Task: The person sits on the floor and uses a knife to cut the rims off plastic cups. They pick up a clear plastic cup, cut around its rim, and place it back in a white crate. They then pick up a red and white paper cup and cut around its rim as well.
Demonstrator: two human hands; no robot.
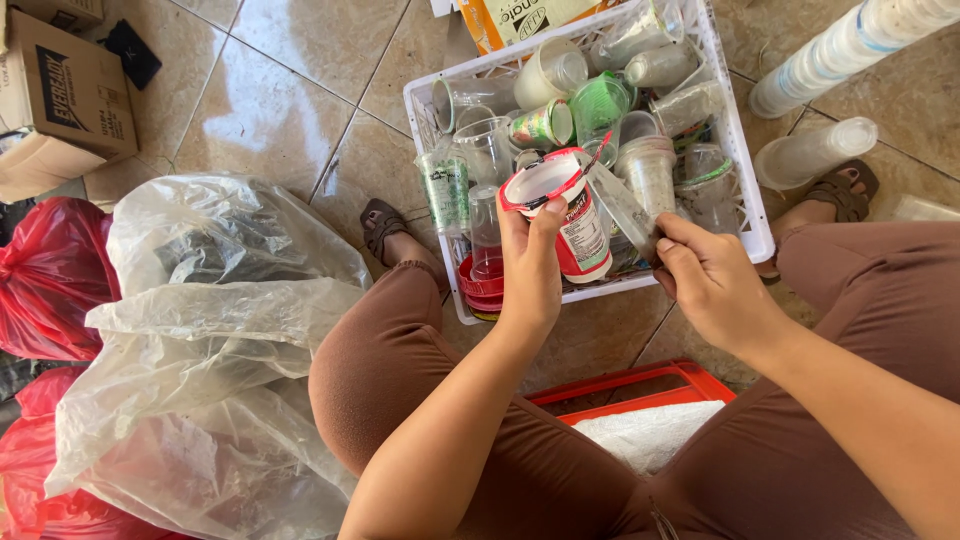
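Left hand [530,262] closed around a red-and-white plastic cup [562,215], thumb pressed at the red rim, cup tilted with its mouth toward the camera and held just above the near edge of a white plastic basket [748,215]. Right hand [712,282] pinched shut on a strip of clear film [622,207], apparently the cup's peeled seal, running from the fingertips up to the cup's rim; whether still attached there, cannot tell. Basket on the tiled floor [300,110] between the knees, filled with clear and green plastic cups [600,105] lying loose at all angles. Stack of red lids or cups [482,290] wedged at the basket's near left corner, just beside the left wrist. Red tray [690,382] with a white cloth in it on the floor below the hands, partly hidden by the legs. Large clear plastic bag [200,350] bulging at the left, touching the left knee, red bags [45,275] behind it. Cardboard box [60,95] at the far left corner. Two columns of nested clear cups [840,45] lying on the floor beyond the basket's right side.
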